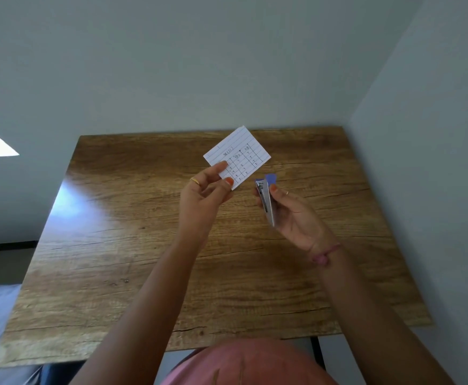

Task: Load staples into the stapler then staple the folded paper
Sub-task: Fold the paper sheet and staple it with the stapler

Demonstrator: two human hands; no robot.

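My left hand [203,194] pinches the lower left corner of the folded paper [241,154], a small lined white sheet with a hand-drawn table on it, and holds it up above the wooden table [116,259]. To the right of it my right hand [294,215] grips a small stapler [266,200] with blue ends and a silver metal body. The stapler points away from me, its front end just below and right of the paper's lower edge. Paper and stapler are close but apart.
The wooden table fills the middle of the view and stands against a pale wall at the back and another on the right. A bright patch of glare lies on its left part. My pink-clad lap shows at the bottom edge.
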